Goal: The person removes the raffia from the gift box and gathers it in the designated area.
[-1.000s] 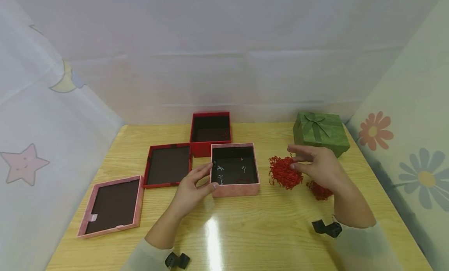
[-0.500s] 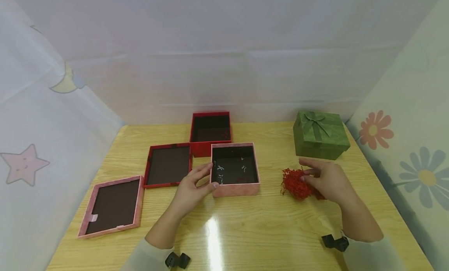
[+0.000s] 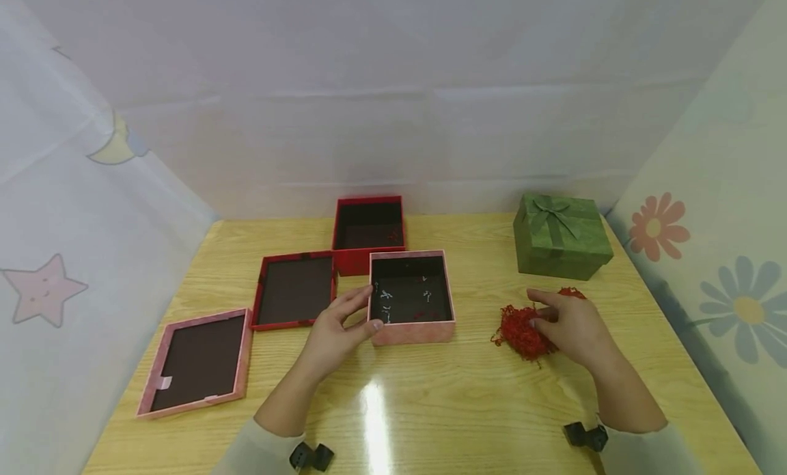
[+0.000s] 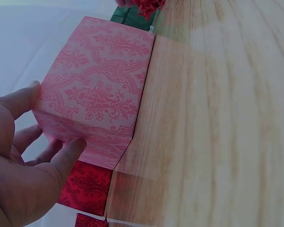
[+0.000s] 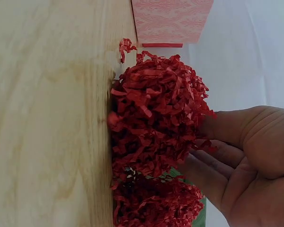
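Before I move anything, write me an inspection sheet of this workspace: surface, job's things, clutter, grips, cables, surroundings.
Surface: wooden table, with glare near the front edge.
Job's things: pink box, lidless, a few scraps inside; two clumps of red shredded paper, one nearer the box, a second clump beyond it.
Clutter: red box, open; red lid and pink lid, both inside up; green box, closed, with a bow.
Grips: left grip holds the pink box's near left corner; right grip holds the nearer clump.
Cables: nothing seen.
Surroundings: pale backdrop, with a star and moon at left, flowers at right.
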`<state>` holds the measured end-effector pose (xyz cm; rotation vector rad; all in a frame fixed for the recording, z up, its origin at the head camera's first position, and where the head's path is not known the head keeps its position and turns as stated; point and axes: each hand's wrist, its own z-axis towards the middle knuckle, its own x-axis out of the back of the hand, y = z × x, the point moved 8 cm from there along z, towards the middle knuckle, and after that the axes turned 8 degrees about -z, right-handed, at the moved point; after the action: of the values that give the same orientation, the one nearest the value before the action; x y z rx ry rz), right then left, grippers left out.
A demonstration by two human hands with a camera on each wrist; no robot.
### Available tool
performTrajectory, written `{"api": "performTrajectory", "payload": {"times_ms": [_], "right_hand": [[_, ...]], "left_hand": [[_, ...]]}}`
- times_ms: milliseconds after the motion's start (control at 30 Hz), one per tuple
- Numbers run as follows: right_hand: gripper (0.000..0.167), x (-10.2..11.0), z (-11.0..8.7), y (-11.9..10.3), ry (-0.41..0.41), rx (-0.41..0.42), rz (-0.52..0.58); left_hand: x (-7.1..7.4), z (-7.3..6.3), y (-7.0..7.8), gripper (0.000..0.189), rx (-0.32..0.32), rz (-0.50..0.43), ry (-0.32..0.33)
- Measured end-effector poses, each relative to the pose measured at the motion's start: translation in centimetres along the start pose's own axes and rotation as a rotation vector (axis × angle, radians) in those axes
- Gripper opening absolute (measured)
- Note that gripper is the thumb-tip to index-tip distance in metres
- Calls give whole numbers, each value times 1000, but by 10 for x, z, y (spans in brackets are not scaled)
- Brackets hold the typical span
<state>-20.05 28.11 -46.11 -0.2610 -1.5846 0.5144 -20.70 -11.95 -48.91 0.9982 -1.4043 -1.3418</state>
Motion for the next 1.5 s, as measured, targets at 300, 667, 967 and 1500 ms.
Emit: {"api": "performTrajectory", "payload": {"times_ms": [300, 667, 967, 1500], "right_hand": [[54, 3, 2, -5, -1, 1, -58], [58, 7, 1, -12, 20, 5, -21], [62, 9, 4, -32, 85, 40, 71], [79, -27, 28, -87, -11, 289, 283]], "left_hand": [[1, -1, 1, 67, 0, 21, 4], [1, 0, 0, 68, -3, 41, -1], [1, -1, -1, 67, 8, 41, -5], [0, -1, 0, 68, 4, 35, 1]]}}
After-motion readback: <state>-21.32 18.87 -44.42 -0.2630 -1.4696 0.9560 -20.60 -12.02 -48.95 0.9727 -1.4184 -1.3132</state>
